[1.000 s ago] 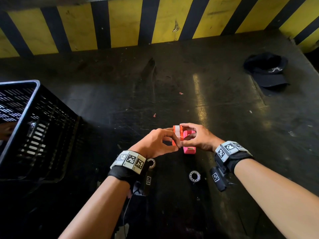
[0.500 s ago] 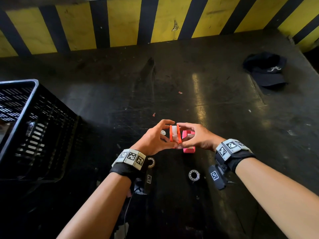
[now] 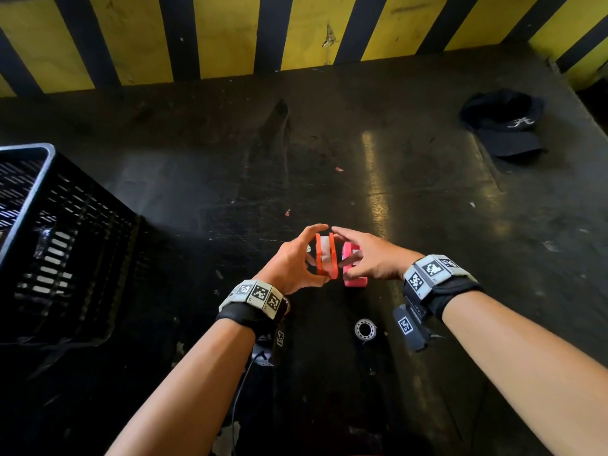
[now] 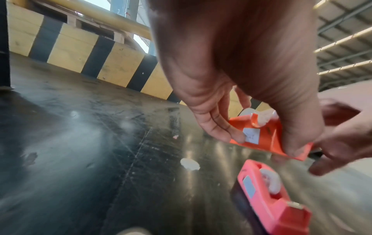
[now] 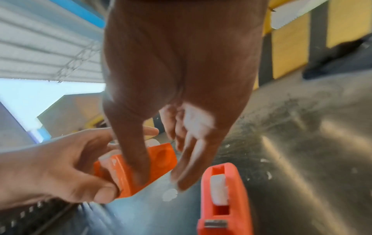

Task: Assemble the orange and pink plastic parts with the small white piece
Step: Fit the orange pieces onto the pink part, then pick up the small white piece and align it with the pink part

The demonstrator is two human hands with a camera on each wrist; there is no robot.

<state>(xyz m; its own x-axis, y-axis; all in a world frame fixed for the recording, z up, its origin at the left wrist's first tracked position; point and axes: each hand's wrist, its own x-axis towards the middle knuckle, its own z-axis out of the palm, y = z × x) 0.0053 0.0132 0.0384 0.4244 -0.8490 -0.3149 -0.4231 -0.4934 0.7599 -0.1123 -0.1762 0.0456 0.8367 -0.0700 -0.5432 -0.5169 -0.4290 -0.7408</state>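
Observation:
My left hand [image 3: 319, 255] pinches the orange part [image 3: 333, 258] between thumb and fingers just above the table. A white roll [image 3: 325, 253] sits between the part's two orange walls. My right hand [image 3: 345, 250] is beside it with fingers stretched out and blurred, its thumb [image 5: 135, 159] lying against the orange part [image 5: 161, 159]. The pink part [image 3: 355, 280] lies on the table under my right hand, a white wheel [image 4: 269, 179] set in it. A small white disc [image 4: 189, 163] lies loose on the table left of the pink part.
A black slatted crate [image 3: 49, 241] stands at the left. A metal bearing ring [image 3: 365, 329] lies near my right wrist. A dark cap [image 3: 503, 126] sits at the far right. A yellow and black striped wall [image 3: 296, 34] closes the back.
My right hand's curled fingers have straightened and loosened from the parts. My left hand's fingers have spread while still holding the orange part, which now stands apart from the pink one.

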